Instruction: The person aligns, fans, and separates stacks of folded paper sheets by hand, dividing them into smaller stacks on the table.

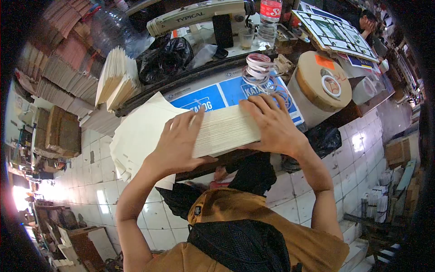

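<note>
A thick stack of cream paper (226, 130) lies between my hands at the table's front edge, its layered edges facing up. My left hand (179, 140) grips its left end, fingers on top and thumb at the near side. At the right end my right hand (274, 124) holds the stack, fingers bent over the far edge. Loose cream sheets (140, 131) fan out left of and under my left hand. Behind the stack are blue and white printed sheets (199, 100). Rolls of tape or banding (259, 68) sit on them, just beyond my right hand.
A large round container (312, 90) bearing a white ring (331, 86) stands at the right. At the back are a sewing machine (195, 19), a water bottle (269, 22) and a black plastic bag (167, 59). Folded paper bundles (117, 79) stand at the left.
</note>
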Action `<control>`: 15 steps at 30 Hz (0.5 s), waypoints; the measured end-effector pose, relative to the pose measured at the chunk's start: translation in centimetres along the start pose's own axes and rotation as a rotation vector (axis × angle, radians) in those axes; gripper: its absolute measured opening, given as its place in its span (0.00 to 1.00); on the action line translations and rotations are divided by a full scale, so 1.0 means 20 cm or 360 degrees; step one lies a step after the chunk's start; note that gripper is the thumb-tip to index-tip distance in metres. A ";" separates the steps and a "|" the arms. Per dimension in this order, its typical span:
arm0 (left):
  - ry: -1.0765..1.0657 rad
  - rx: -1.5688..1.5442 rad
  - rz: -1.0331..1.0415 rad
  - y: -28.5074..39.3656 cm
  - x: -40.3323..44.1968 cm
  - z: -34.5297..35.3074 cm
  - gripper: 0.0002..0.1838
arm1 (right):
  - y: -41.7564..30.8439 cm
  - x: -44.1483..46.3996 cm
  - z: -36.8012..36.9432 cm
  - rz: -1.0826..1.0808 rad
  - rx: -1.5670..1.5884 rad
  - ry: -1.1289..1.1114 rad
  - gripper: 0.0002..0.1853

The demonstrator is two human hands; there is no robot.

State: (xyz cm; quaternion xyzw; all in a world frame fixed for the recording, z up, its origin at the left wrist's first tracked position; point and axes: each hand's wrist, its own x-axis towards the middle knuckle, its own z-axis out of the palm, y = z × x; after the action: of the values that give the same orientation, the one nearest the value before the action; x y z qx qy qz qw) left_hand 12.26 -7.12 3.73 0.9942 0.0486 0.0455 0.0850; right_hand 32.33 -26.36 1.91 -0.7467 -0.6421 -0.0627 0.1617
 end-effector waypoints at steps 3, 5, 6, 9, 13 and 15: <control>0.0041 -0.0232 -0.0145 -0.03 -0.06 0.01 0.58 | 0.01 0.01 0.00 -0.0009 0.0074 -0.0028 0.52; 0.0119 -0.0515 -0.0267 -0.05 -0.09 0.07 0.57 | 0.03 0.00 -0.02 -0.0074 0.0130 -0.0033 0.53; 0.0140 -0.0560 -0.0270 -0.05 -0.10 0.08 0.55 | 0.04 -0.01 -0.03 -0.0107 0.0154 -0.0038 0.54; 0.0301 -0.0658 -0.0241 -0.05 -0.11 0.12 0.53 | 0.10 -0.05 -0.10 -0.0060 0.0145 -0.0153 0.56; 0.0815 -0.1222 -0.0312 -0.05 -0.14 0.33 0.65 | 0.32 -0.13 -0.06 -0.0007 0.0902 -0.0115 0.55; 0.0923 -0.1626 -0.0381 -0.06 -0.16 0.48 0.75 | 0.43 -0.18 0.13 0.0070 0.1659 0.0104 0.53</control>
State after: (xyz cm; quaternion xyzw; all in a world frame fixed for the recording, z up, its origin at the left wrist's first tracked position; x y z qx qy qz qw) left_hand 9.87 -7.94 -6.19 0.7620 0.1534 0.3227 0.5401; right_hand 39.82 -29.89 -2.90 -0.5781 -0.5668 0.2455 0.5332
